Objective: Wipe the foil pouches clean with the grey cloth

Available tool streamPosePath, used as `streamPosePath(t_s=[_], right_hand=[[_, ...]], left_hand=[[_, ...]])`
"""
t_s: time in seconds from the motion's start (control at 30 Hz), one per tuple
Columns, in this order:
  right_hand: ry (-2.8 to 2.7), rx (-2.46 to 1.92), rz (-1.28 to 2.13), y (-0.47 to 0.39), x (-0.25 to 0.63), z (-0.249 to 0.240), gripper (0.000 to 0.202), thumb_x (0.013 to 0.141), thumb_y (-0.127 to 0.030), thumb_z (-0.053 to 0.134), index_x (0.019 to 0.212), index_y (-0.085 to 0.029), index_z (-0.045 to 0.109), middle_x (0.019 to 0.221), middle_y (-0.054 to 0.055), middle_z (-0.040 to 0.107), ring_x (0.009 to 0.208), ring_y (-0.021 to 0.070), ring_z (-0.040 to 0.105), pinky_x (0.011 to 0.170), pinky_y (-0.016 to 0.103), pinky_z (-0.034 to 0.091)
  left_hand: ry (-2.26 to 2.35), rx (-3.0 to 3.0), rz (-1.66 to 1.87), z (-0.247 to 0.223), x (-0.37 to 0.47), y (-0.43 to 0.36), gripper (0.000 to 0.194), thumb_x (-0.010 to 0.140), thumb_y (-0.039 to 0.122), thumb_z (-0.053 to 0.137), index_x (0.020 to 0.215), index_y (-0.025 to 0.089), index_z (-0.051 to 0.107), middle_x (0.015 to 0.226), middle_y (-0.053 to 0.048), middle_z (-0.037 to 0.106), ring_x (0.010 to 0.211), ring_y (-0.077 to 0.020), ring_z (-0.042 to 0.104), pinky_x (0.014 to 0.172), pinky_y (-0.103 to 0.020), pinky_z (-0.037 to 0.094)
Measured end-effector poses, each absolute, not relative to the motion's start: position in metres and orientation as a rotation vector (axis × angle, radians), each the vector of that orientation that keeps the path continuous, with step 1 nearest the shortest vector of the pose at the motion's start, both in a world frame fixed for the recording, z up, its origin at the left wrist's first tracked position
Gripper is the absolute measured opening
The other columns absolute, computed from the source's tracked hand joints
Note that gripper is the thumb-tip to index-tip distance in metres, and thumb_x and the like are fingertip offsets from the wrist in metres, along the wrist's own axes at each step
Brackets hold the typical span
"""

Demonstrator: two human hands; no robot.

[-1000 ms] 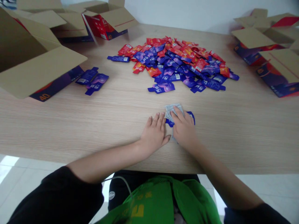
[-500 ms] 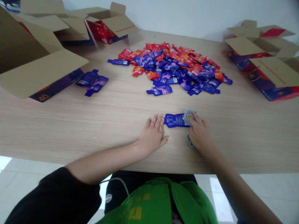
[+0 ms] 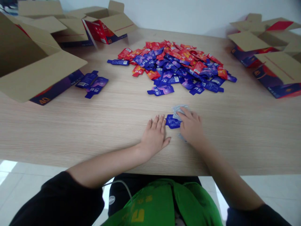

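A blue sachet [image 3: 172, 121] lies flat on the wooden table [image 3: 94, 125], its narrow end at the left. My left hand [image 3: 154, 135] rests palm down with its fingers spread, their tips touching that narrow end. Over the sachet's right part, my right hand [image 3: 191, 125] presses a crumpled grey-white cloth [image 3: 180, 111], fingers wrapped on it; the hand hides the sachet's right end. A bit of the cloth sticks out below the palm. Beyond the hands is a heap of red and blue sachets [image 3: 176, 67].
Two blue sachets [image 3: 96, 86] lie beside an open carton [image 3: 56, 88] at the left. More open cartons [image 3: 105, 31] stand at the back left, others [image 3: 270, 75] at the right. A wall [image 3: 188, 15] rises behind the table.
My right hand and the cloth have moved left along the blue sachet, covering more of it. My left hand stays at the narrow end. The view has shifted slightly.
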State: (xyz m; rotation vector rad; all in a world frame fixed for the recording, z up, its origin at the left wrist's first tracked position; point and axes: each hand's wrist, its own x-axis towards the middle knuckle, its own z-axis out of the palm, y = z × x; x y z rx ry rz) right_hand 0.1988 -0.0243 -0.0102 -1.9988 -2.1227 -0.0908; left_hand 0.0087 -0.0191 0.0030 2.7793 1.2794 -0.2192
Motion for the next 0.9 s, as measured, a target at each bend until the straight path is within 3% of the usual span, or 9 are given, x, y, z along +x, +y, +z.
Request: streamPosePath(t_s=[0.3, 0.47, 0.7, 0.9], right_hand=[[-1.872, -2.15, -0.046, -0.046, 0.246, -0.018, 0.051, 0.09, -0.013, 0.042, 0.13, -0.018, 0.073, 0.149, 0.012, 0.061, 0.114, 0.037, 0.059, 0.095, 0.059, 0.049], [-1.843, -1.996, -0.032, -0.038, 0.228, -0.001, 0.054, 0.087, -0.007, 0.04, 0.129, -0.016, 0.072, 0.146, 0.016, 0.061, 0.119, 0.0347, 0.058, 0.099, 0.057, 0.048], [-2.226, -1.888, 0.03, -0.039, 0.166, -0.001, 0.06, 0.089, -0.006, 0.043, 0.142, -0.022, 0.066, 0.157, 0.006, 0.055, 0.122, 0.0345, 0.051, 0.101, 0.053, 0.044], [-2.154, -2.041, -0.069, -0.054, 0.194, -0.011, 0.059, 0.09, -0.009, 0.044, 0.145, -0.019, 0.063, 0.158, 0.007, 0.054, 0.124, 0.0367, 0.05, 0.1, 0.055, 0.044]], left_hand=[[1.291, 2.806, -0.224, 0.002, 0.012, -0.018, 0.078, 0.105, 0.053, 0.043, 0.162, 0.0, 0.033, 0.17, -0.023, 0.025, 0.158, -0.0384, 0.028, 0.124, -0.054, 0.034], [1.293, 2.809, -0.22, 0.002, 0.011, -0.018, 0.079, 0.106, 0.054, 0.043, 0.163, 0.0, 0.032, 0.171, -0.021, 0.024, 0.158, -0.0387, 0.028, 0.123, -0.054, 0.035], [1.272, 2.795, -0.26, 0.008, 0.012, -0.018, 0.074, 0.105, 0.054, 0.043, 0.156, 0.0, 0.046, 0.167, -0.023, 0.035, 0.157, -0.0401, 0.03, 0.122, -0.053, 0.036], [1.291, 2.785, -0.222, 0.005, 0.012, -0.018, 0.079, 0.105, 0.055, 0.044, 0.163, 0.002, 0.033, 0.171, -0.02, 0.027, 0.158, -0.0384, 0.029, 0.123, -0.052, 0.035]])
